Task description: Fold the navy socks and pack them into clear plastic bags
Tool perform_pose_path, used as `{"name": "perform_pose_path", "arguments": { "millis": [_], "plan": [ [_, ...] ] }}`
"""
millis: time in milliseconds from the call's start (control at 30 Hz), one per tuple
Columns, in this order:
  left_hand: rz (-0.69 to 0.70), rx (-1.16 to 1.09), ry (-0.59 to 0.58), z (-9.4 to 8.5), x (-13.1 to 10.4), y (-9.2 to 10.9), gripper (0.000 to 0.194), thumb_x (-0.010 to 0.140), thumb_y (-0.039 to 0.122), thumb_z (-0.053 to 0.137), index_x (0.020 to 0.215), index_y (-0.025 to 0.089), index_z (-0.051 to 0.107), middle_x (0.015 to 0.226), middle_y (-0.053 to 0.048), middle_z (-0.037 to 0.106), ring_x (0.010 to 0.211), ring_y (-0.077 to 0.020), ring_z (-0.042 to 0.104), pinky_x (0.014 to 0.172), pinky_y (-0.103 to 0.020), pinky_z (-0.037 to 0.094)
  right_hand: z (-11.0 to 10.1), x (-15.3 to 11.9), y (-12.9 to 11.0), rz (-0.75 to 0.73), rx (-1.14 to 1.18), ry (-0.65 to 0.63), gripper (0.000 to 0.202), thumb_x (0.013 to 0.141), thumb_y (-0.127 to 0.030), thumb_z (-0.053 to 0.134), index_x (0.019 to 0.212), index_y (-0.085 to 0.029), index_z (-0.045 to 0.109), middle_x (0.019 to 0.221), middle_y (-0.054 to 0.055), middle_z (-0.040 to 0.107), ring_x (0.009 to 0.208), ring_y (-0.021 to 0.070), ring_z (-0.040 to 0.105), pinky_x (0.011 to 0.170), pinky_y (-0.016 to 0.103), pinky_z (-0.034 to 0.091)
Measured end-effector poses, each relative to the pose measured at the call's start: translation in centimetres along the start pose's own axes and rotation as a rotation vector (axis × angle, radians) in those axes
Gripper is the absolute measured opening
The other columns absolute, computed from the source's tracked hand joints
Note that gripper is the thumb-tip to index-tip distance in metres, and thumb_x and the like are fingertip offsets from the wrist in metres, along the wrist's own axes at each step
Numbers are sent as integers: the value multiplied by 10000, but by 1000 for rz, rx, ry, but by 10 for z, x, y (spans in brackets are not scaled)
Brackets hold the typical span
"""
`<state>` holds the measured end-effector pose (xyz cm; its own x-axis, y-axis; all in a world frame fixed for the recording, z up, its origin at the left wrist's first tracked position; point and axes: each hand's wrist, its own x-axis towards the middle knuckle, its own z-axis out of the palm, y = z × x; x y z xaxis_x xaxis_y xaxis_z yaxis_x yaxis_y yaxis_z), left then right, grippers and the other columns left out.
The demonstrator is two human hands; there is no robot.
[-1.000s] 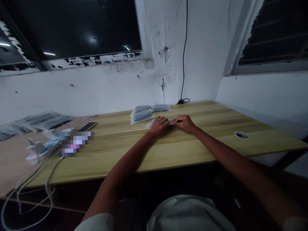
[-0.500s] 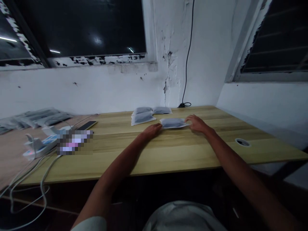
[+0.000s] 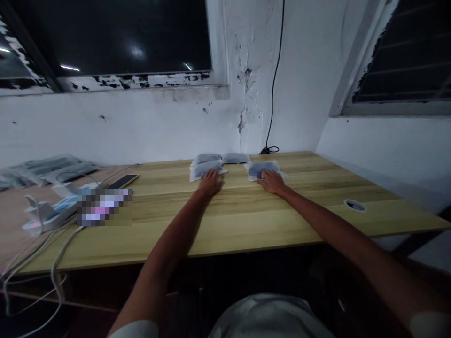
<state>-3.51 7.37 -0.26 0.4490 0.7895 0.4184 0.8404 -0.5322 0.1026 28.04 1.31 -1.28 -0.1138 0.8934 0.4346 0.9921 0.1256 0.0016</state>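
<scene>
My left hand (image 3: pixel 210 183) has its fingers apart at the near edge of a frosted packet (image 3: pixel 207 168) with dark contents, left of centre on the table. My right hand (image 3: pixel 271 181) touches the near edge of another such packet (image 3: pixel 263 169) farther right; its thumb points left and the fingers are partly bent, so any grip is unclear. Behind them two more packets, a left one (image 3: pixel 206 158) and a right one (image 3: pixel 236 158), lie flat near the wall.
On the left, a power strip (image 3: pixel 66 205) with plugs and white cables lies near a dark phone (image 3: pixel 123 181) and a pixelated patch. Several wrapped packets (image 3: pixel 45 170) are behind. A black cable (image 3: pixel 273 94) hangs down the wall. A round hole (image 3: pixel 355 205) is at the right.
The packet that was between both hands has moved right, with my right hand at it. My left hand has come off it and moved left to another packet. The view has shifted slightly.
</scene>
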Motion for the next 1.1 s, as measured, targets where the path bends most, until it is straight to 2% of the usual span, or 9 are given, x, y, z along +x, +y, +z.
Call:
{"name": "perform_pose_path", "arguments": {
  "millis": [67,167,300,400,533,700,767,900,1100],
  "plan": [
    [-111,29,-100,2,-2,-19,465,940,460,468,1297,170,537,1494,-194,419,1407,-377,327,1068,-610,329,8,17,16,53,-2,1,474,967,-571,400,971,-150,617,1074,147,658,1050,294,597,860,406,465],
    [-128,56,-167,4,-6,-31,460,962,486,415,1260,167,560,1477,-189,442,1395,-372,335,1039,-598,355,22,46,32,119,19,-21,494,963,-573,399,1009,-137,627,1099,163,657,1074,303,596,882,427,467],
    [-91,76,-139,1,-10,-28,414,962,458,439,1232,187,597,1446,-161,474,1347,-336,385,1022,-542,393,46,80,45,185,77,-93,575,937,-601,425,1197,-117,596,1281,213,587,1215,357,527,955,509,446],
    [-54,66,-150,-2,-13,-19,389,961,466,430,1194,237,641,1412,-121,494,1305,-327,403,1010,-541,390,64,92,50,214,154,-133,661,918,-581,475,1375,-104,489,1469,239,438,1354,382,409,1066,538,369],
    [90,10,-117,-3,-12,3,358,945,467,467,1154,276,685,1360,-92,519,1260,-321,406,1001,-529,379,66,80,45,89,306,-10,684,902,-482,542,1440,-78,421,1512,235,391,1418,350,340,1148,480,304],
    [318,-61,-105,0,-7,29,341,934,392,508,1169,245,707,1348,-115,542,1227,-318,442,1000,-504,387,39,44,6,-297,633,39,656,806,-413,677,1396,-191,497,1351,153,563,1104,282,616,1004,472,473],
    [388,-81,-103,1,-7,33,349,934,395,516,1192,253,703,1356,-116,539,1225,-317,451,1008,-500,385,31,33,-13,-421,709,36,630,795,-329,686,1390,-212,515,1311,131,577,1083,255,618,986,442,487],
    [413,-82,-83,6,-10,35,360,939,423,522,1253,325,668,1444,-112,461,1307,-339,398,1058,-547,337,27,27,-33,-408,745,122,501,769,-263,718,1264,-230,647,1277,127,569,1194,274,553,1027,454,453],
    [339,-63,-42,6,-12,32,440,935,489,519,1352,357,572,1490,-97,408,1358,-335,357,1098,-556,302,31,30,-28,-284,863,66,400,750,-245,717,1150,-239,728,1181,99,606,868,187,625,761,337,548]
  ]
}}
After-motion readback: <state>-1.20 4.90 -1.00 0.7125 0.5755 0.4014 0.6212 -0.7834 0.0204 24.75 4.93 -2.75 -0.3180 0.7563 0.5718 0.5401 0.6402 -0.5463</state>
